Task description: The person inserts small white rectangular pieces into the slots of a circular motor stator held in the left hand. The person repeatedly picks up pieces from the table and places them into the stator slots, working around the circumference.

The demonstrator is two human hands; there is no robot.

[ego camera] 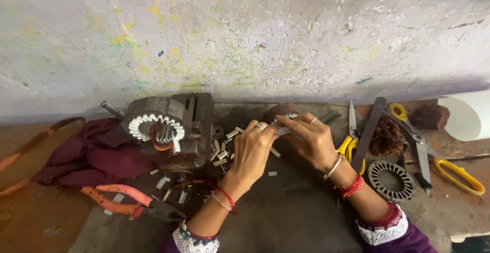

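Together, both hands (283, 140) pinched around small stator (282, 113).

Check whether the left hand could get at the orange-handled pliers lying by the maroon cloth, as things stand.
Probably yes. The pliers lie in the open beside the left forearm, with nothing on top of them. But the left hand is busy, pinching a small part with the right hand, so it would have to let go first.

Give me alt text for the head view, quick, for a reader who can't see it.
Both hands, left hand and right hand, meet over a dark work mat, pinching a small white strip beside a brown stator. A vise at left clamps a copper-wound stator, with orange pliers lying in front; yellow-handled scissors and a bare ring core lie at right.
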